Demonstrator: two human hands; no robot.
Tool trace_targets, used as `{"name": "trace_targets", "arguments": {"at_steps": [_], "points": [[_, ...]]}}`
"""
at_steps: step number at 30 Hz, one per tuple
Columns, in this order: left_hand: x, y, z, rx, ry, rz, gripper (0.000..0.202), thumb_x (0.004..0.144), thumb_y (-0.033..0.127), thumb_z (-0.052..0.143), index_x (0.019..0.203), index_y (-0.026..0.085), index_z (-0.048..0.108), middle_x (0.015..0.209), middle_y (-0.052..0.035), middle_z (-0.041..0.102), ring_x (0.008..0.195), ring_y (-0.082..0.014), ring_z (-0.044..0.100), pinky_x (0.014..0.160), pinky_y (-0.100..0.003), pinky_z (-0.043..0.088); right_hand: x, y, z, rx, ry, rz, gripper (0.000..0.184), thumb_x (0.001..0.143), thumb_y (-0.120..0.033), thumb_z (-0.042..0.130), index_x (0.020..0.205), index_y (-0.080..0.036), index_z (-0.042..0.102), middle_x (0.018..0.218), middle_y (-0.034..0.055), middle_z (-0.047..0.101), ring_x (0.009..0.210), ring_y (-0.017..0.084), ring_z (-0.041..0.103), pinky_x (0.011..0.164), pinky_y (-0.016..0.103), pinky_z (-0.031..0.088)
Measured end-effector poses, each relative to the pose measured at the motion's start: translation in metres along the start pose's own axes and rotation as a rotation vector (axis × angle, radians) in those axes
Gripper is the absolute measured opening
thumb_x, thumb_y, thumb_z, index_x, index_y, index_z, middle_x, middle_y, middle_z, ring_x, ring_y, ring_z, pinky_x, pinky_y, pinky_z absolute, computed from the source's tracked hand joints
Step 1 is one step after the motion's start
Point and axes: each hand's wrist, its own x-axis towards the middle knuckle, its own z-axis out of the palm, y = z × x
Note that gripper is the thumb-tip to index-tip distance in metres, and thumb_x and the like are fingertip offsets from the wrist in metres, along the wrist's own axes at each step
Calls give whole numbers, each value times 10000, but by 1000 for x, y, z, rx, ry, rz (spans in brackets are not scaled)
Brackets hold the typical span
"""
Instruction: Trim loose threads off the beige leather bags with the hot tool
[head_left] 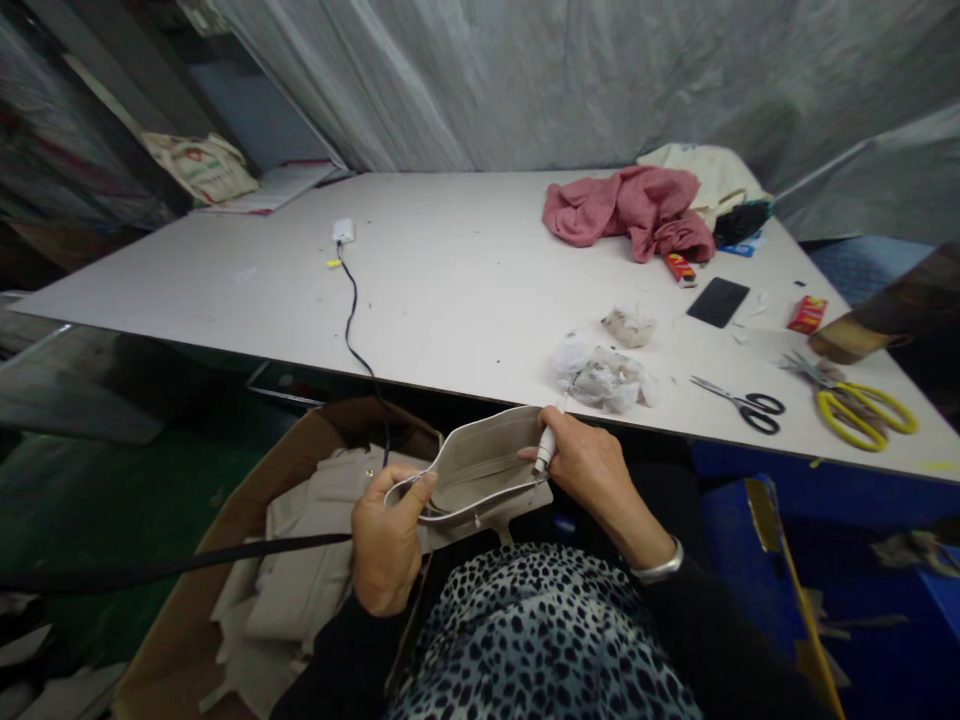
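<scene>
A small beige bag (480,460) with pale edges is held mouth-up above my lap, its inside showing. My left hand (390,535) pinches the bag's left rim between thumb and fingers. At the right rim, my right hand (592,470) is closed around a short white pen-like tool (545,450), whose exact kind I cannot make out; its fingers also touch the bag. A small metal stud (477,520) shows on the bag's near side. Crumpled white plastic (607,378) lies on the table just beyond my right hand.
To the left, a cardboard box (247,500) holds several beige pieces (300,570). On the table (450,300) are black-handled scissors (750,405), yellow-handled scissors (862,410), a dark flat pad (718,302), pink cloth (637,210) and a white device (343,231) with a black cable (352,320).
</scene>
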Motion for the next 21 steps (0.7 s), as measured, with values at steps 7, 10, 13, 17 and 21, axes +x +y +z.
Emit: {"name": "trace_targets", "arguments": {"at_steps": [7,10,13,17,21], "points": [[3,-13,1,17,-4,-20,247,782,360,796,717,179,641,648,36,585,616,-122,516,606,-220,414,-7,0,15,-115,-68,9,223,924,-166,598,1135,-239,590,1008,64,722,684,199,659,551,291,288],[4,-18,0,25,-2,-18,229,772,339,804,719,183,645,653,34,598,625,-128,531,613,-224,419,-14,3,21,-27,32,-43,251,913,-114,554,1140,-222,559,1066,77,686,704,190,639,565,291,314],[4,-21,0,35,-6,-5,208,767,311,803,702,188,648,658,34,608,645,-133,546,643,-228,433,-22,6,25,80,143,-40,211,937,-172,546,1143,-216,531,1097,95,632,742,213,628,577,295,349],[3,-25,-2,46,5,2,197,751,286,800,683,189,642,644,34,608,641,-139,551,645,-235,434,-29,11,30,324,268,46,194,942,-359,623,1045,-230,521,964,54,602,774,224,614,624,299,415],[4,-28,-4,59,19,-15,223,770,319,789,681,189,632,628,35,599,621,-139,535,624,-237,425,-32,13,33,636,295,209,365,845,-500,757,955,-240,526,832,-2,640,671,186,603,623,285,455]]}}
